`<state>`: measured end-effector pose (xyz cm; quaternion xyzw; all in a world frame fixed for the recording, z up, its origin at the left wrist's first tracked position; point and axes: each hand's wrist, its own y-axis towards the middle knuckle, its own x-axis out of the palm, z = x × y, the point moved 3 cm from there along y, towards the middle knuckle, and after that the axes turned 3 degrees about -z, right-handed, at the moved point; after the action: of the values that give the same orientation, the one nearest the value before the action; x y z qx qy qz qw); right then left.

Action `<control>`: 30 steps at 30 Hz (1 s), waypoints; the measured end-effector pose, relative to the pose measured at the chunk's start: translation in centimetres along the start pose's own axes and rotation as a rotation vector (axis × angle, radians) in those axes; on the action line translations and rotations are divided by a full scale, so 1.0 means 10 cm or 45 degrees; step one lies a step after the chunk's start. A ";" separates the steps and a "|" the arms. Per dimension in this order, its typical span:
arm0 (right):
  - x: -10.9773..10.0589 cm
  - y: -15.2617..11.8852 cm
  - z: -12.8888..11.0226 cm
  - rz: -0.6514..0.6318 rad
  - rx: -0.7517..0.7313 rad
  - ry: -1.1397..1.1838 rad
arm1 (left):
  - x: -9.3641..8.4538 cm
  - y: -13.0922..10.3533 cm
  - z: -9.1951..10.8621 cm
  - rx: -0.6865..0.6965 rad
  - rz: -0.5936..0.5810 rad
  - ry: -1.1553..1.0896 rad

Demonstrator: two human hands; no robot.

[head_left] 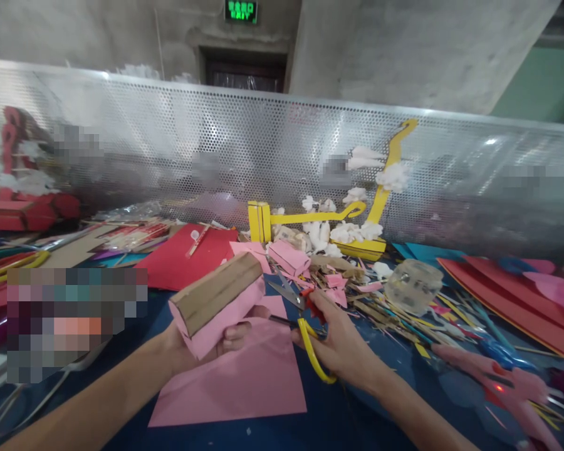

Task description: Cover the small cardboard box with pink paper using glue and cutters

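My left hand (235, 335) is closed round a cardboard block (219, 294) partly covered in pink paper, its bare brown side facing up. Scissors (304, 310) with one red and one yellow handle are in my right hand (341, 338), just right of the block. Their blades are apart and point up and left. Below both hands a large pink sheet (249, 388) lies on the dark blue table (366, 419). A dark, thin object (282, 321) lies between the left fingers and the scissors; what it is cannot be made out.
Red paper (178, 257) and pink and brown scraps (336, 282) lie behind. A yellow model (259, 220) stands near the perforated metal screen (192, 144). On the right are a clear block (413, 286) and a pink glue gun (502, 382) with a lit red light.
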<state>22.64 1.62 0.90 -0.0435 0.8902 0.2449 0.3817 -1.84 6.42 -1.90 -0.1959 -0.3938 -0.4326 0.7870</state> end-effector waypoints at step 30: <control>0.13 -0.05 -0.10 0.055 0.040 0.189 | 0.07 0.20 -0.21 -0.291 -0.360 -0.069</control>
<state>21.15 0.86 0.41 -0.0363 0.9205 0.2351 0.3101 0.99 5.79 -2.58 -0.2386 -0.3868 -0.5753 0.6800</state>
